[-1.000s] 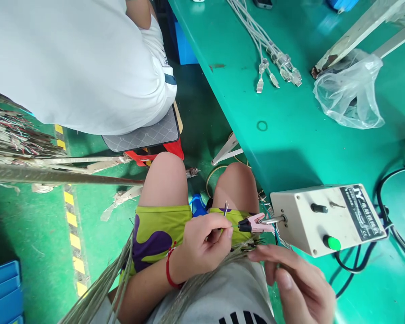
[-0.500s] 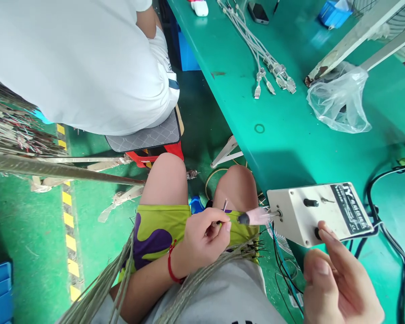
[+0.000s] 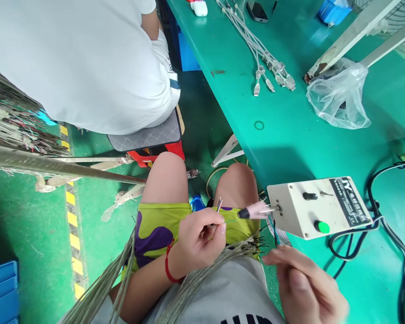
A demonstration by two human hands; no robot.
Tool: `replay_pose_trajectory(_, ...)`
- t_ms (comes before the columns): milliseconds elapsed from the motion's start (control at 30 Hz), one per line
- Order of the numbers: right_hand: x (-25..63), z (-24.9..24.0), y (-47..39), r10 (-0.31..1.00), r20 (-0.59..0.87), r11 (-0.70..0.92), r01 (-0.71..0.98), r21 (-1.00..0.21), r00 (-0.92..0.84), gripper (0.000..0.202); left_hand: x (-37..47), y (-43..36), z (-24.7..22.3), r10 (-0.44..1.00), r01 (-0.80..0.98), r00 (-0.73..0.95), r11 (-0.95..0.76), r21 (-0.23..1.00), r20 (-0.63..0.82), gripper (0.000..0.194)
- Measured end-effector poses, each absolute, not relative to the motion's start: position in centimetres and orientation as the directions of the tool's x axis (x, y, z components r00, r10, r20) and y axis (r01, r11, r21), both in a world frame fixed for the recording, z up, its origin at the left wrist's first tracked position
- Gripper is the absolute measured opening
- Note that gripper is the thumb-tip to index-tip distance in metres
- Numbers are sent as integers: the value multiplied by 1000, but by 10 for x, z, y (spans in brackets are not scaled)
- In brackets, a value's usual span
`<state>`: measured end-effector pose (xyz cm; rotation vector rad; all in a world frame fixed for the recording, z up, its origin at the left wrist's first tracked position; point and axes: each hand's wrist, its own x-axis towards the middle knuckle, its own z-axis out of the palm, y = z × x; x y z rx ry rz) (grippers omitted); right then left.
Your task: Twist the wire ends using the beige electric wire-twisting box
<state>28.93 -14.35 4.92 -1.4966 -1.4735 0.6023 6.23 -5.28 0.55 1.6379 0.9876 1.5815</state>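
Note:
My left hand (image 3: 202, 236), with a red cord at the wrist, pinches a thin cable whose stripped wires (image 3: 220, 204) stick up above the fingers. A fine green wire (image 3: 231, 221) runs from these fingers toward the dark tip of the pink-wrapped spindle (image 3: 254, 210). That spindle comes out of a white machine box (image 3: 319, 207) with a black knob, a toggle switch and a green button (image 3: 322, 226). Below the box, my right hand (image 3: 308, 283) has its index finger stretched left and other fingers loosely bent, with nothing seen in it. A bundle of grey cables (image 3: 202, 281) lies across my lap.
On the green table (image 3: 229, 85) lie USB cables (image 3: 256, 49), a phone (image 3: 257, 11), a plastic bag (image 3: 340, 96) and a blue bin (image 3: 335, 11). Black cords (image 3: 374, 198) trail right of the box. A person in white (image 3: 97, 63) sits close on the left.
My right hand has left the button on the box and moved left and down, uncovering the green button. My left hand has shifted slightly left, away from the spindle tip, and the green wire now shows.

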Motion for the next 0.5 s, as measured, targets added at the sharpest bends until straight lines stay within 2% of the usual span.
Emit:
replay_pose_trajectory(67, 272, 49, -131, 996, 83, 67, 402, -913, 23, 22, 63, -53, 7, 858, 94, -6, -511, 854, 514, 19)
replay_pose_trajectory(133, 257, 44, -117, 995, -103, -102, 245, -964, 9, 24, 63, -53, 8, 863, 107, 3, -503, 858, 506, 20)
replay_pose_trajectory(200, 245, 40, -105, 967, -247, -248, -1, -969, 59, 36, 62, -53, 8, 861, 112, 6, -505, 856, 508, 21)
replay_pose_trajectory(267, 237, 39, -97, 931, -357, -327, -259, -909, 80, 52, 62, -53, 7, 859, 112, 11, -509, 853, 512, 21)
replay_pose_trajectory(367, 231, 49, -87, 884, -463, -374, -501, -781, 63, 63, 61, -51, 5, 864, 108, 32, -503, 857, 503, 23)
replay_pose_trajectory(500, 228, 66, -77, 866, -497, -372, -592, -715, 56, 57, 62, -46, 4, 867, 88, 55, -498, 863, 495, 23)
